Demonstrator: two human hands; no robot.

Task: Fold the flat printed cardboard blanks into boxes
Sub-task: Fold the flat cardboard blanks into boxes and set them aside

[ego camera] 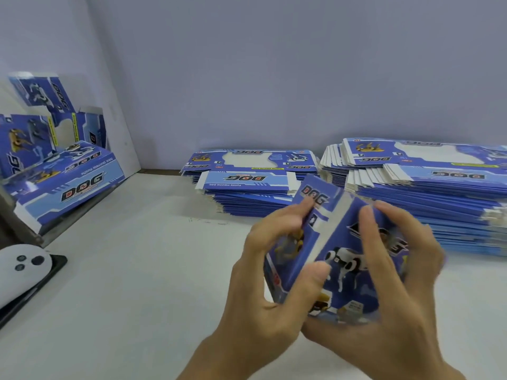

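The half-folded blank (337,250) is up off the table (137,283), toward its near right side, gripped by both hands: left hand (263,272) curled round its left panel, right hand (395,286) wrapped over the printed face. It looks light, thin and springy, likely to crease only along its scores, so holding beside the fold lines seems wise. Flat stacks (411,193) line the far edge; finished boxes (63,171) sit at the far left.
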